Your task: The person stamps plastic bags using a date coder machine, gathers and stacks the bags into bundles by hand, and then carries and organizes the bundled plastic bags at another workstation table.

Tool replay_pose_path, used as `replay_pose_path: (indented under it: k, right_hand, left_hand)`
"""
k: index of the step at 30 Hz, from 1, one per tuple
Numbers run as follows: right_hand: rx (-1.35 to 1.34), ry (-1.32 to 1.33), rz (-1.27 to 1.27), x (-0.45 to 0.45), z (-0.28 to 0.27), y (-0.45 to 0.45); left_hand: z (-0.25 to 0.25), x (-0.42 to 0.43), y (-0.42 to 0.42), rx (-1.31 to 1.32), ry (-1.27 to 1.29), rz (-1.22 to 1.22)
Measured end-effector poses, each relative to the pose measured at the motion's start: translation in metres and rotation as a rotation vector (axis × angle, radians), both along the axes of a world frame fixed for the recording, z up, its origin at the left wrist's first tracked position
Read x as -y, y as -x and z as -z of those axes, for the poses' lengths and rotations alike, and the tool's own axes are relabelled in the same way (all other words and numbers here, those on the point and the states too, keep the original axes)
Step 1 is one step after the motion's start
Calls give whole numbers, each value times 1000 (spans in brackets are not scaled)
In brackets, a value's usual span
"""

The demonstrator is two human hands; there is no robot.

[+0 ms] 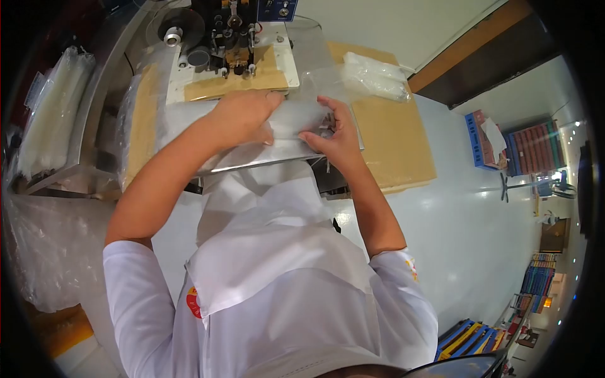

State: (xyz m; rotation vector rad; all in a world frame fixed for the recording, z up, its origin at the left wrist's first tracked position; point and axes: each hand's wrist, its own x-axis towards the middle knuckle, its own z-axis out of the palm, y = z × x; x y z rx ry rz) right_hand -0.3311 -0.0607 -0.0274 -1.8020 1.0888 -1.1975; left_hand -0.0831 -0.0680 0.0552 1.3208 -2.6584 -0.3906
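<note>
A bundle of clear plastic bags [296, 120] lies across the metal edge of the work surface, in front of a small machine. My left hand [242, 118] is closed over the bundle's left part, its thumb pointing down the near side. At the right end, my right hand [337, 135] grips the bundle between curved fingers and thumb. The machine [234, 44] stands just beyond my hands on a white base plate [179, 82], with a dark reel [183, 28] at its left. Whether the plastic is one sheet or several bags is hard to make out.
More bundled clear plastic [378, 75] rests on brown cardboard [394, 142] to the right. Stacked plastic bags [57, 116] lie on a metal shelf at left, with a large clear sack [57, 252] below. Blue and red crates [485, 142] stand across the floor.
</note>
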Motion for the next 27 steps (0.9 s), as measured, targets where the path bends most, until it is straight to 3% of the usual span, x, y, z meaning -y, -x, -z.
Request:
replay_pose_path:
  k: [2, 8, 11, 13, 15, 18, 20, 22, 24, 27]
  right_hand:
    - [17, -31, -5, -2, -3, -2]
    - [-156, 150, -27, 4, -23, -2]
    - [-88, -11, -137, 7, -13, -11]
    - [-222, 49, -92, 7, -10, -10]
    - [167, -309, -200, -6, -23, -10]
    - [503, -289, -231, -3, -9, 19]
    - [324, -229, -185, -6, -14, 23]
    - [-55, 55, -54, -12, -22, 6]
    - [-266, 358, 111, -23, -34, -5]
    - [-348, 580, 157, -43, -54, -19]
  left_hand:
    - [-9, 3, -4, 32, -89, 11]
    - [15, 0, -8, -113, 99, 183]
    - [1, -6, -1, -7, -34, 86]
    - [-2, -5, -2, -13, -45, 63]
    - [10, -2, -10, -50, 20, 73]
    - [14, 5, -10, -55, 38, 61]
    - [7, 1, -9, 11, -39, -14]
    - [14, -6, -19, -70, 184, 63]
    - [4, -14, -12, 54, 107, -30]
    - [1, -19, -13, 58, 107, -35]
